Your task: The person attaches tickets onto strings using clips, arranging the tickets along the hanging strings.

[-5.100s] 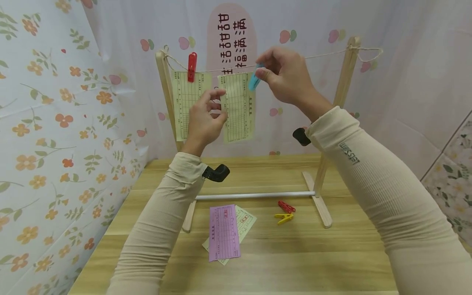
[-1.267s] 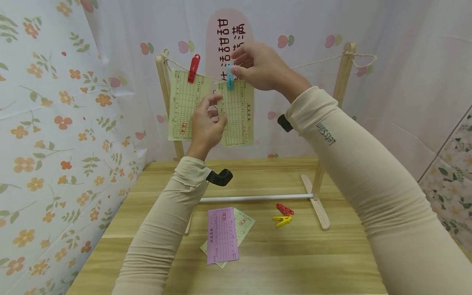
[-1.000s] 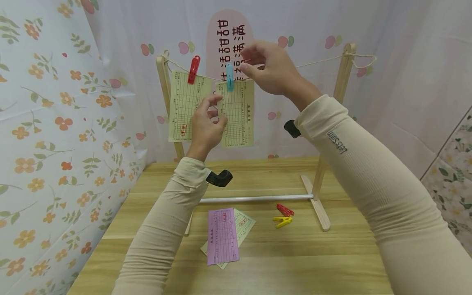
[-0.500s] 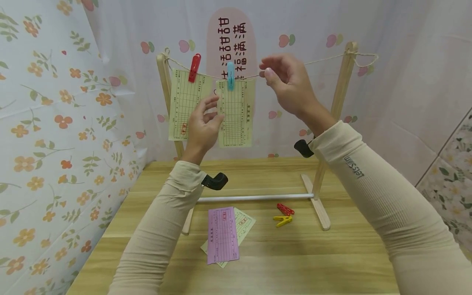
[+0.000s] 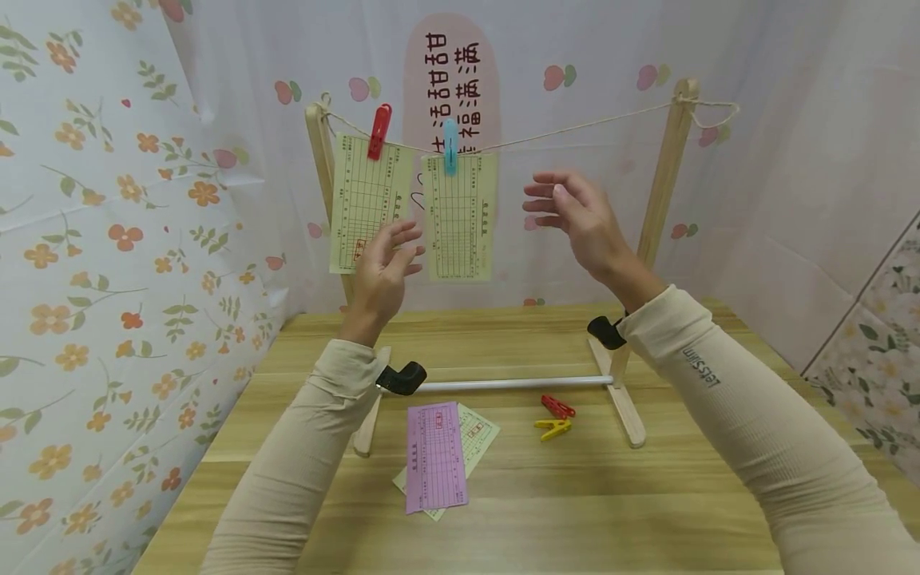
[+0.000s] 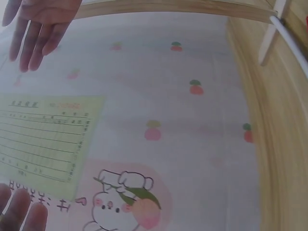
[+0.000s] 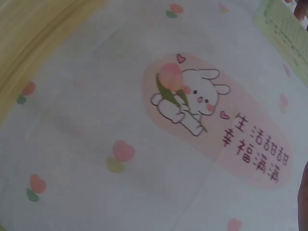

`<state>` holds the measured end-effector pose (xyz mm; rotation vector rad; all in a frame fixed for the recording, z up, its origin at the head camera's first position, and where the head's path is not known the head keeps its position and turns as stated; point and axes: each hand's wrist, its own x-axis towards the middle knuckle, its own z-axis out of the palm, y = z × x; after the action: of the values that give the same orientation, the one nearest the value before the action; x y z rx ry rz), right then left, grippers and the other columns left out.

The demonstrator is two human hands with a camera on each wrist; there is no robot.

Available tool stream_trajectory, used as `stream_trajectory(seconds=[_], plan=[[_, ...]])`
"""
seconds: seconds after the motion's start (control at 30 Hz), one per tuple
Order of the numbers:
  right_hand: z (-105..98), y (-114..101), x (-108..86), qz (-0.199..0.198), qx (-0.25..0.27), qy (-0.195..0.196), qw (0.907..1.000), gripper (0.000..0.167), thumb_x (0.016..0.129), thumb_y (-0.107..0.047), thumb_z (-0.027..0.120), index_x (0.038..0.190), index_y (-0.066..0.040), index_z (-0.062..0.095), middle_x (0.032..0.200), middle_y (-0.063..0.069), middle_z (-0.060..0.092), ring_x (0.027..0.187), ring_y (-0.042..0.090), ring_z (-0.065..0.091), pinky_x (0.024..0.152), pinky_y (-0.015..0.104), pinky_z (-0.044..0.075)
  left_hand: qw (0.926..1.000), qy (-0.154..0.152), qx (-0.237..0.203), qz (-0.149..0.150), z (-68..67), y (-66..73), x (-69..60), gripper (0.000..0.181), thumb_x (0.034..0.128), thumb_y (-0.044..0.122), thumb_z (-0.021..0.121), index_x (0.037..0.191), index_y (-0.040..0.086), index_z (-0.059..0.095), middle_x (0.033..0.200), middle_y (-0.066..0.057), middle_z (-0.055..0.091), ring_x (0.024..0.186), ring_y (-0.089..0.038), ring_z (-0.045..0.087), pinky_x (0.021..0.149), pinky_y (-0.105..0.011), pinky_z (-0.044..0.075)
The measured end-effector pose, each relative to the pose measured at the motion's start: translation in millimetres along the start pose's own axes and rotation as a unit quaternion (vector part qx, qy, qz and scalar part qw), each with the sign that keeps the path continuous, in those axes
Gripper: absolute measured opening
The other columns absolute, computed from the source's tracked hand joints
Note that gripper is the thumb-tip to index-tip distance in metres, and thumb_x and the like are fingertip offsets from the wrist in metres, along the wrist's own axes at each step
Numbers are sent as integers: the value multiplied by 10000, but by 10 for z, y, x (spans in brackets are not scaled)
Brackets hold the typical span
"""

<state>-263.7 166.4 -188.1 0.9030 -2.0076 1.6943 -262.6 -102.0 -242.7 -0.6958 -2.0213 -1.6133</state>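
Two pale green slips hang from a string (image 5: 575, 128). A red clip (image 5: 379, 132) holds the left slip (image 5: 370, 192), and a light blue clip (image 5: 450, 147) holds the right slip (image 5: 460, 220). My left hand (image 5: 381, 275) is in front of the left slip's lower right part, fingers relaxed, holding nothing. My right hand (image 5: 578, 216), empty with its fingers extended, is right of the right slip and below the string. In the left wrist view a hanging slip (image 6: 43, 139) shows between fingertips (image 6: 17, 214) and the other hand (image 6: 45, 21).
A purple slip (image 5: 436, 455) lies over a pale green one (image 5: 477, 435) on the wooden table (image 5: 575, 503). Right of them are a red clip (image 5: 558, 406) and a yellow clip (image 5: 553, 429). The wooden stand's right post (image 5: 664, 176) and white bar (image 5: 517, 383) are behind.
The blue clip shifted left on the right slip, and my right hand let go of it, then moved right and down off the string. My left hand has drawn back, down and left, from the right slip.
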Motion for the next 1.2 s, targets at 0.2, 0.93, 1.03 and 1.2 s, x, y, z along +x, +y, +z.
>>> stream_trajectory(seconds=[0.2, 0.93, 1.03, 1.2], plan=[[-55, 243, -237, 369, -134, -141, 9991, 422, 1032, -164, 325, 1327, 124, 418, 1294, 277, 520, 1119, 310, 568, 963, 369, 466, 9995, -120, 218, -172, -35, -179, -189, 362, 985, 118, 437, 1314, -3, 530, 1228, -177, 609, 1087, -323, 622, 842, -415, 551], [-83, 1222, -1284, 1986, -1558, -812, 9642, 461, 1068, -264, 352, 1300, 113, 479, 1284, 312, 525, 1150, 458, 539, 937, 557, 465, 9525, -1861, 1879, -1514, 85, -827, -1060, 438, 890, 168, 673, 1300, 64, 558, 1268, -154, 603, 1085, -334, 617, 882, -444, 527], [-51, 1289, -1424, 2211, -2154, -1127, 9445, 447, 1047, -289, 425, 1320, 61, 475, 1285, 300, 532, 1142, 458, 546, 917, 554, 480, 9303, -2269, 2274, -1773, 126, -907, -1182, 431, 847, 171, 730, 1250, 90, 601, 1251, -130, 618, 1100, -336, 608, 897, -474, 510], [7, 1386, -1622, 2326, -2732, -1877, 9143, 468, 977, -324, 573, 1282, 26, 510, 1249, 270, 572, 1112, 432, 579, 896, 543, 495, 8985, -2840, 2739, -1926, 171, -990, -1328, 429, 778, 151, 804, 1172, 77, 650, 1198, -148, 635, 1105, -364, 586, 918, -511, 482]])
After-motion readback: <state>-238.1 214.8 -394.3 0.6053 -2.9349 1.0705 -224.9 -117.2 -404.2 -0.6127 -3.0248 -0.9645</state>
